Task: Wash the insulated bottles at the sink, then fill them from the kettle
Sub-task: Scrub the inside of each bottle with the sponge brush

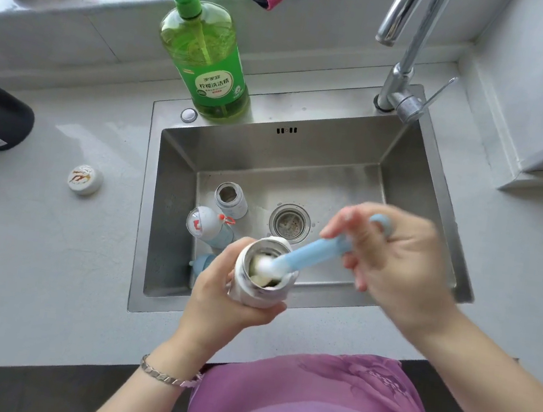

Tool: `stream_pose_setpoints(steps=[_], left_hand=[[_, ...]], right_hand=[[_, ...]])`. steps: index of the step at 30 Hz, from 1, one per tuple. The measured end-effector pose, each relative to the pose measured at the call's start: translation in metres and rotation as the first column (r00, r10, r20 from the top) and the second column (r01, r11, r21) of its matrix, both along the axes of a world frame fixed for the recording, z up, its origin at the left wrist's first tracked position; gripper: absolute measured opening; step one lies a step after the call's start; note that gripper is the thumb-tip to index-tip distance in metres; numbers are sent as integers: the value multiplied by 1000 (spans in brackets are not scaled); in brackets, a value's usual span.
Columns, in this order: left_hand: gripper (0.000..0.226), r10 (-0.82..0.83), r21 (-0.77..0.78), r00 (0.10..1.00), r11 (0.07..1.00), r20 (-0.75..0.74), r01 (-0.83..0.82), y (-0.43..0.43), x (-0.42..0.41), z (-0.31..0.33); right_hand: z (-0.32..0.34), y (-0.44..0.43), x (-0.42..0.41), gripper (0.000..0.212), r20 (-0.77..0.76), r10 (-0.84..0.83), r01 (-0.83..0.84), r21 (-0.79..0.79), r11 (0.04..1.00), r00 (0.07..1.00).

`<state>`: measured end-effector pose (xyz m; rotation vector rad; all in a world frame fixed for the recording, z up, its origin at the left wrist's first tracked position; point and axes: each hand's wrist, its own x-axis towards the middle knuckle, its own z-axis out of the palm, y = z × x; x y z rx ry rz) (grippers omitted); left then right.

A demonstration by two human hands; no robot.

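Fingers of right hand pinch the bottle brush, angled down-left into the insulated bottle the left hand grips.

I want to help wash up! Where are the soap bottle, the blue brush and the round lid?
soap bottle [197, 38], head view, green body.
blue brush [312, 251], head view, handle.
round lid [85, 179], head view, top face.

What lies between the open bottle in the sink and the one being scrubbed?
Head view: a pale blue bottle with a clear domed cap lies on the sink floor between them.
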<state>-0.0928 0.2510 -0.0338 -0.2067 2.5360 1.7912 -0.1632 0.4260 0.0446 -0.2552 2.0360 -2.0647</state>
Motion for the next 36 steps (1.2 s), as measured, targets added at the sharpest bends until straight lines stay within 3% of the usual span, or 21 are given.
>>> stream_pose_setpoints(steps=[3,6,9,16,22,25,29,33,36], left_hand=[[68,-84,-56,995,995,-45,81,2,0,2],[64,-29,-58,996,998,-80,25,-4,2,-5],[63,38,-83,990,995,-137,-50,-5,3,-13],[62,70,-106,975,990,-211,-95,1,1,-18],[68,114,-61,984,991,-134,-123,-6,4,-24],[65,76,-71,988,994,-133,-86,-3,4,-23],[65,40,-87,992,995,-120,-51,3,8,-23],[65,77,-101,988,991,-131,-91,3,10,-28],[59,101,-80,991,991,-92,-108,2,11,-31]], right_hand=[[-10,-8,5,37,67,166,-170,55,984,984],[-3,4,-10,23,177,149,-163,65,985,973],[2,8,-9,21,146,223,-244,145,959,964],[5,3,4,31,190,0,-34,178,983,982],[6,14,-12,28,300,-129,165,-98,981,945],[3,4,-6,23,294,-71,120,-151,981,953],[-13,-12,16,24,235,60,-57,-18,998,970],[-20,-14,26,28,205,38,-71,158,985,978],[5,-9,11,22,139,-21,10,83,996,990]])
